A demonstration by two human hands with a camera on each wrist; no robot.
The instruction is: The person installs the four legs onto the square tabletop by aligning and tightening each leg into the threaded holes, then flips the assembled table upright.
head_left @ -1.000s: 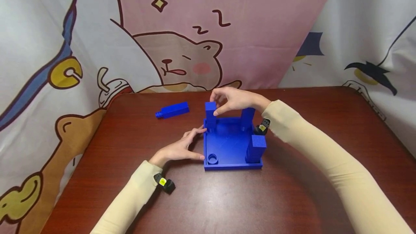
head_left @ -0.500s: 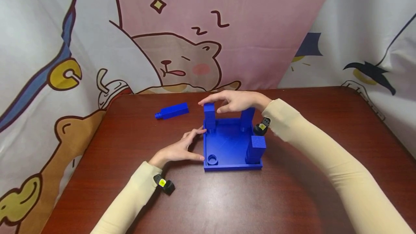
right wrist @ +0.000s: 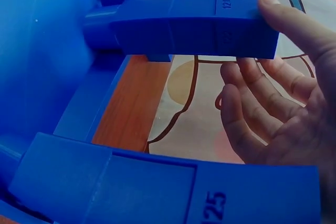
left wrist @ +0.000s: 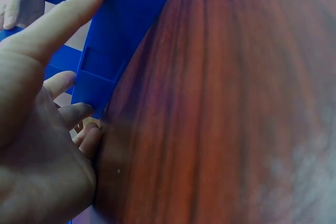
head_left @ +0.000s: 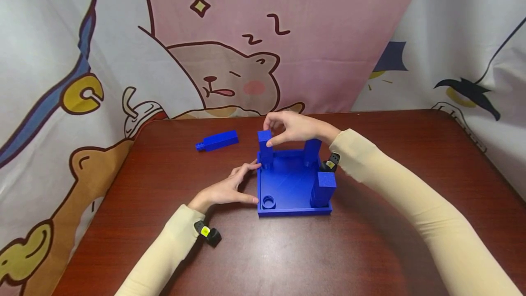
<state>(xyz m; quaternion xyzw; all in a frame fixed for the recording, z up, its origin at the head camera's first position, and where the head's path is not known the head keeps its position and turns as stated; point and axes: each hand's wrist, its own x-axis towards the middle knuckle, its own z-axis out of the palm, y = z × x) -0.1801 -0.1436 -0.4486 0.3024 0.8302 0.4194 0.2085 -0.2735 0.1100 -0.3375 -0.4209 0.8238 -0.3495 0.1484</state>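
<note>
A square blue tray (head_left: 293, 212) lies on the table with three blue posts standing at its corners. My right hand (head_left: 295, 126) pinches the upper end of the back-left post (head_left: 265, 150), thumb on one side and fingertips behind. In the right wrist view that post (right wrist: 194, 27) bears small numbers near its top. My left hand (head_left: 225, 190) holds its fingers fairly straight, fingertips and thumb touching the tray's left wall (left wrist: 100, 66). The back-right post (head_left: 312, 152) is partly covered by the right hand. At the front right stands another post (head_left: 323, 189).
A loose blue post (head_left: 220, 140) with a narrower threaded-looking end lies on its side, back left of the tray. A round socket ring (head_left: 269, 202) sits in the tray's front-left corner. Behind the brown table (head_left: 370, 250) hangs a printed curtain (head_left: 328, 22).
Half a second ago my right fingers stretched flat over the back-left post's top; now they have bent down and grip it again with the thumb. My left hand stays put.
</note>
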